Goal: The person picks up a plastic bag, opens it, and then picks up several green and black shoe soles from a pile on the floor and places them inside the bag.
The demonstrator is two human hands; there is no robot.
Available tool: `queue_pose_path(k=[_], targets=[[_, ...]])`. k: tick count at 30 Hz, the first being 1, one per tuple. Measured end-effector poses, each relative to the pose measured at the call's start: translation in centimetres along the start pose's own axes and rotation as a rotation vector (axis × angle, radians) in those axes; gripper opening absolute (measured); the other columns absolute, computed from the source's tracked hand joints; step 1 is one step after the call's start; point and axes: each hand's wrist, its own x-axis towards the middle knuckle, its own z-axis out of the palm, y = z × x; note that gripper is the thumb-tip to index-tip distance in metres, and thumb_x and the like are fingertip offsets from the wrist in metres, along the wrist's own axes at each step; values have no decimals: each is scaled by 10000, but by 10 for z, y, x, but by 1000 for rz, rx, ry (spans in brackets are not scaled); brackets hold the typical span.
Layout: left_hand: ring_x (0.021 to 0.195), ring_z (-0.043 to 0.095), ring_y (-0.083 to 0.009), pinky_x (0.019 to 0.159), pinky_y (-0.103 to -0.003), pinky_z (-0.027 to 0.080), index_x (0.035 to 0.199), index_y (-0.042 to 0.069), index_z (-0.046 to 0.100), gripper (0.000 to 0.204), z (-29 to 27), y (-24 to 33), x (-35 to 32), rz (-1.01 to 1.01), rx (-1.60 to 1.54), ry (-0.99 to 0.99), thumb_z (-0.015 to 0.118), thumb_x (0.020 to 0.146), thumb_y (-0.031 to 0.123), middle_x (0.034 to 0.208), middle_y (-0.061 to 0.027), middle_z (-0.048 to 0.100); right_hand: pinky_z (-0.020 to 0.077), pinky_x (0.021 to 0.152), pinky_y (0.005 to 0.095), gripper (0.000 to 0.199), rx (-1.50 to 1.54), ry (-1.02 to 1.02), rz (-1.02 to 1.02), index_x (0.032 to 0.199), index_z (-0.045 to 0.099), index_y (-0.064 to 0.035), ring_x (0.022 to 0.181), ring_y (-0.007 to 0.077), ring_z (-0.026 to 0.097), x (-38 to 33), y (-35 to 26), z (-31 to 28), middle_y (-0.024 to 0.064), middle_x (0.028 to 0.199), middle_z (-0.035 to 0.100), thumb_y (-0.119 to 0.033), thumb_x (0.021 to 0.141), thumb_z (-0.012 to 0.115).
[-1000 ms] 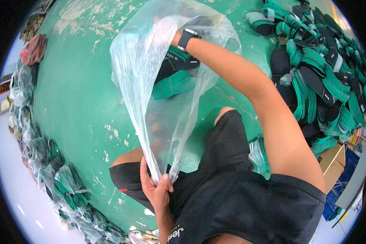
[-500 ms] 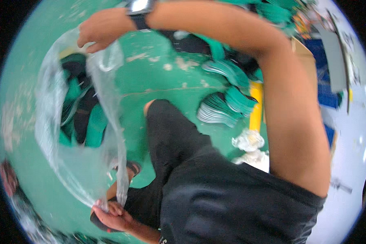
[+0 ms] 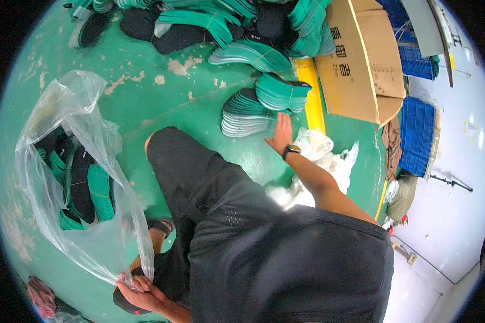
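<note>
Where the crinkled, clear plastic bag [image 3: 125,188] gapes over the glossy green floor [image 3: 172,114], curved black-and-teal insoles [image 3: 81,183] show inside. The left hand [image 3: 143,294] clenches its gathered rim; the right hand [image 3: 281,135], unclenched with fingers extended, is beside a ridged stack [image 3: 248,116] (contact is hard to judge). Beyond stands a cardboard box [image 3: 346,59].

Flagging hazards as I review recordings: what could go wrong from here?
The thin, clear plastic bag could sag shut, since only the left hand grips its edge. The curved, white-edged stack of insole-like pieces might slide apart if the right hand, open close by, bumps it.
</note>
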Motion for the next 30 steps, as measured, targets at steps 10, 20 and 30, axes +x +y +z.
queue_pose_path(k=[10, 20, 30], targets=[[393, 278, -57, 402, -204, 214, 967, 28, 541, 344, 3, 1, -8, -9, 36, -68, 423, 948, 351, 481, 40, 265, 229, 1054, 482, 1069, -224, -86, -348, 1387, 166, 39, 1336, 404, 186, 74, -51, 19, 276, 1423, 197, -311, 566, 754], [378, 285, -49, 356, -197, 223, 990, -8, 524, 148, 8, -8, -11, 80, -30, -152, 522, 913, 118, 483, 47, 274, 204, 1049, 518, 1170, 28, 218, 25, 1374, 98, 79, 1265, 466, 227, 140, -89, 29, 355, 1337, 239, -481, 567, 734], [342, 259, -43, 327, -185, 231, 1175, -26, 517, 382, -18, -24, -12, 83, 7, 66, 400, 962, 268, 472, 52, 270, 324, 994, 457, 1167, 441, 6, -290, 1379, 122, 66, 1145, 438, 394, 109, -103, 34, 293, 1292, 360, -372, 519, 777]])
